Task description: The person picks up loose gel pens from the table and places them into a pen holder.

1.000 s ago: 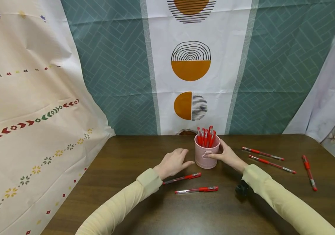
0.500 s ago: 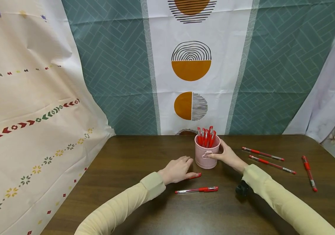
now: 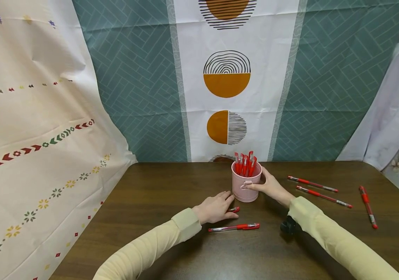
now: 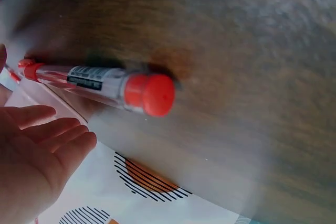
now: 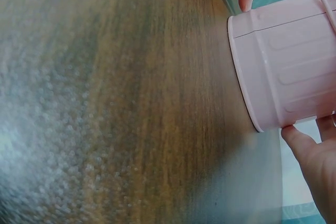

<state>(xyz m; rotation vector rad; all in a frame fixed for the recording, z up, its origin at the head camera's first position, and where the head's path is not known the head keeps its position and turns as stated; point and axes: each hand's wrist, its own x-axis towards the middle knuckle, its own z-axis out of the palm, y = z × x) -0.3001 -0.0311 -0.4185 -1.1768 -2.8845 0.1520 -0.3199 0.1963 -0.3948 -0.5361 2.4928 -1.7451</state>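
Observation:
A pink pail-shaped pen cup [image 3: 245, 190] stands upright near the table's back edge, with several red pens [image 3: 246, 165] in it, caps up. My right hand [image 3: 273, 189] grips its right side, thumb in front at the small handle; the right wrist view shows the cup's ribbed wall [image 5: 299, 61]. Just left of the cup, my left hand [image 3: 217, 208] reaches low over a red gel pen [image 4: 97, 83] lying on the table. Its fingers extend past one side of the pen, thumb on the other. The hand covers most of that pen in the head view.
Another red pen [image 3: 234, 227] lies in front of the left hand. To the right lie three more: a back pen [image 3: 312, 183], a middle pen [image 3: 324, 196] and a far-right pen [image 3: 368, 207]. A patterned curtain [image 3: 227, 81] hangs behind the brown table [image 3: 164, 182].
My left hand has moved right and toward me, lowering over the nearer pen beside the cup, which it now mostly covers. The right hand and the cup have stayed put.

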